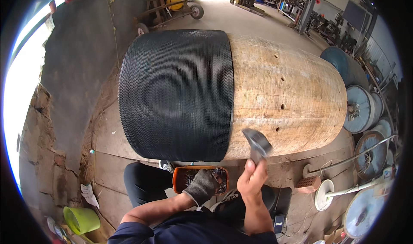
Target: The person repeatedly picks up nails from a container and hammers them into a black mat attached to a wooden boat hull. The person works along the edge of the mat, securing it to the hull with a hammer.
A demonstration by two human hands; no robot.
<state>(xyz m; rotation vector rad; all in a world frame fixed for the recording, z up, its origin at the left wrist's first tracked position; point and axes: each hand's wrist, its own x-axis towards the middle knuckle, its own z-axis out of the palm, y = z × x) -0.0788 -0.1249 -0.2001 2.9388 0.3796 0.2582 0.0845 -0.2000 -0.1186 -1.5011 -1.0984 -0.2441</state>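
A big wooden roller [301,93] lies across in front of me. Its left half is wrapped in a dark, finely ridged covering [176,93]; the right half is bare wood with several holes in a row. My left hand [203,184], in a dark grey glove, reaches into an orange box [175,181] holding small metal pieces that look like nails. Its fingertips are hidden among them. My bare right hand [251,179] is closed around the handle of a hammer [259,144]. The hammer's head is raised in front of the wood's lower edge, right of the covering.
Metal reels [359,108] and discs stand along the right side. A reddish brick [308,184] lies on the floor nearby. A lime-green bucket [81,220] is at lower left, beside a glove [89,195]. A wheeled cart [174,9] stands beyond the roller.
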